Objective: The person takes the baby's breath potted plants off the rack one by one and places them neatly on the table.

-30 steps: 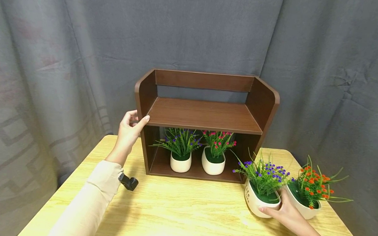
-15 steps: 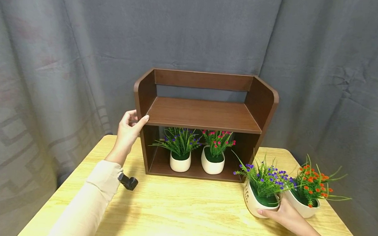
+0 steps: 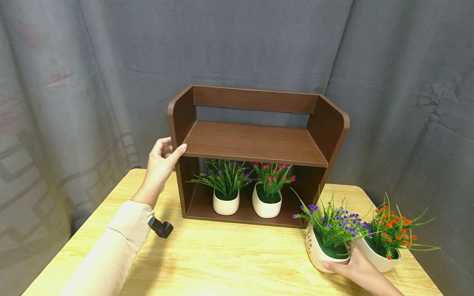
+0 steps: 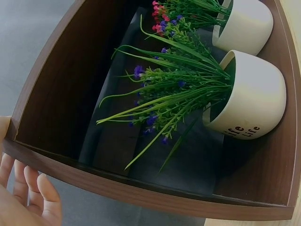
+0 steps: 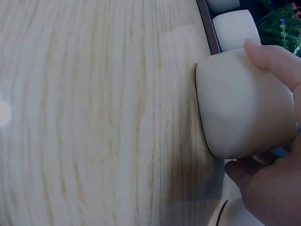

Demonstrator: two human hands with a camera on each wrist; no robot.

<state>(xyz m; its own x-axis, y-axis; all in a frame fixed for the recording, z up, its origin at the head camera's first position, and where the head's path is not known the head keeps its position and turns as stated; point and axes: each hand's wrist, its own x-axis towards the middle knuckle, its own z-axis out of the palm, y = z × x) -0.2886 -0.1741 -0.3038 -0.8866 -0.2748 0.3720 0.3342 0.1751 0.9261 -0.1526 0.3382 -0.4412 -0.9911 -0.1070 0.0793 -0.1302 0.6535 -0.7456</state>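
Observation:
My left hand point(image 3: 159, 166) grips the left side panel of a brown two-tier wooden shelf point(image 3: 245, 141), its thumb over the front by the upper board and its fingers behind the panel. At the table's right, my right hand point(image 3: 358, 269) holds a white-potted artificial plant point(image 3: 315, 254) with purple flowers; dark lettering shows on its pot. Thumb and fingers span that pot point(image 5: 242, 106) in the right wrist view, its base close to the tabletop. Inside the lower tier stand a purple-flowered plant point(image 3: 226, 205) and a pink-flowered plant point(image 3: 267, 208), both in white pots.
Just right of the held pot is an orange-flowered plant point(image 3: 380, 259), partly behind the right hand. Everything stands on a light wood table point(image 3: 217, 256). Grey curtains point(image 3: 264, 40) hang behind and at both sides.
The held purple-flowered plant has turned slightly, showing more lettering, and its flowers have shifted a little right. My left hand keeps its grip on the shelf.

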